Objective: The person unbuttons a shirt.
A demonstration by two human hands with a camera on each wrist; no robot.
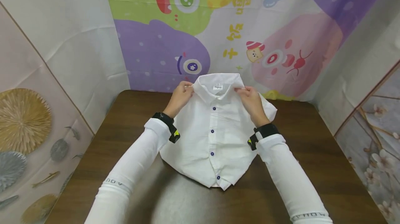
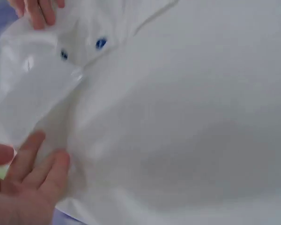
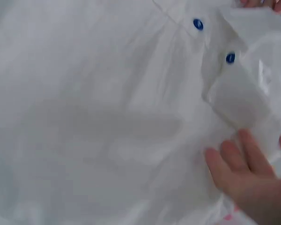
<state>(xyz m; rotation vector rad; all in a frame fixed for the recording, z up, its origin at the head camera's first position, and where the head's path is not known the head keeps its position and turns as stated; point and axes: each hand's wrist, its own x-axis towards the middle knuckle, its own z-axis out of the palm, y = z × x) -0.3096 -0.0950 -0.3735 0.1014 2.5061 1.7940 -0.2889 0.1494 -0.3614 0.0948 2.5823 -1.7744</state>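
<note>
Head view: white short-sleeved shirt [image 1: 197, 130] is between the two hands, front side up, hanging from the collar area toward the person. Left hand [image 1: 182, 94] pinches it just beside its end of the collar [image 1: 205, 92]; right hand [image 1: 251, 101] pinches the opposite side, thumb and fingers bent on the cloth. Both wrist views agree — fingertips on the fabric near the collar flaps, front buttons showing between the hands. Can't tell if the hem touches the table.

Writing: small white label [image 1: 217, 86] inside the neck, between the two sets of fingers, dark print too small to read. Dark blue buttons [image 1: 212, 131] run down the front, below fingertip level. Sleeves [image 1: 134, 161] behind the wrists are white; lettering [image 1: 113, 181] on each looks like "AQU", rest unclear. Black wristbands [image 1: 164, 118] with yellow-green bits sit just behind the hands, no readable brand.

Surface: dark brown wood-grain table [image 1: 297, 154] under the hands, pale glare patch near the left forearm. Room: cartoon backdrop [image 1: 218, 43] beyond the fingertips — green, purple and pink monsters, column of yellow Chinese characters [image 1: 235, 32] with an exclamation mark. Left-hand side: panel with gold fan shapes [image 1: 25, 119]. Right-hand side: panel with blossoms [image 1: 384, 158].
</note>
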